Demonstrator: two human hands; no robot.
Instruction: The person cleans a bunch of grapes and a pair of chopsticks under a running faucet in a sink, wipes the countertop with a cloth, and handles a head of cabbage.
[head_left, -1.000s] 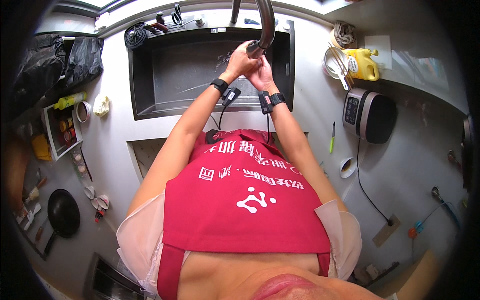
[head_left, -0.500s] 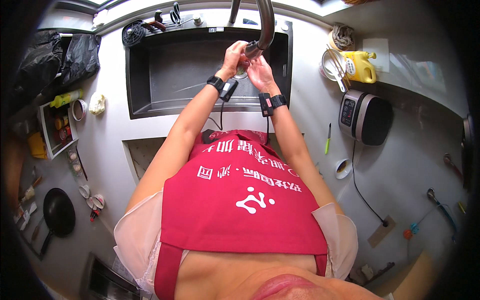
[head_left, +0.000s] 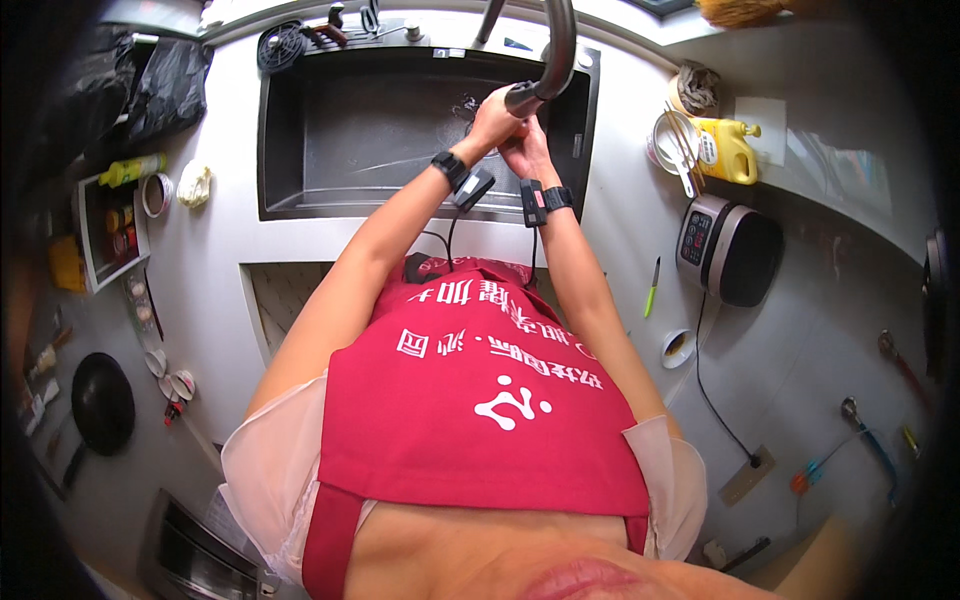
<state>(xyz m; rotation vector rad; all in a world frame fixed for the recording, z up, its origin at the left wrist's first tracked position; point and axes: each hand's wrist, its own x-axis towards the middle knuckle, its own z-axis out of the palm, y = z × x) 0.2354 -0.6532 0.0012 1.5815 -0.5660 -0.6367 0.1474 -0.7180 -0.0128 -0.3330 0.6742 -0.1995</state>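
Observation:
Both my hands are close together over the dark sink [head_left: 350,130], right under the curved faucet [head_left: 562,55]. My left hand [head_left: 494,122] is closed, its fingertips partly hidden behind the spout's end. Just to its right, my right hand [head_left: 530,155] curls inward with bent fingers, against the left one. What lies between the hands, if anything, cannot be made out. Splashes of water [head_left: 463,106] show in the sink beyond the left hand. A black strap with a small box circles each wrist.
Right of the sink are a white strainer [head_left: 672,135] with chopsticks, a yellow jug [head_left: 728,150], an electric cooker [head_left: 732,250], a green-handled knife [head_left: 652,290] and a white cup [head_left: 678,347]. At left are a bowl [head_left: 157,195] and a black pan [head_left: 102,403].
The right hand's palm and fingers, spread before, are now curled in against the left hand. Splashes have appeared in the sink. The whole view has shifted slightly.

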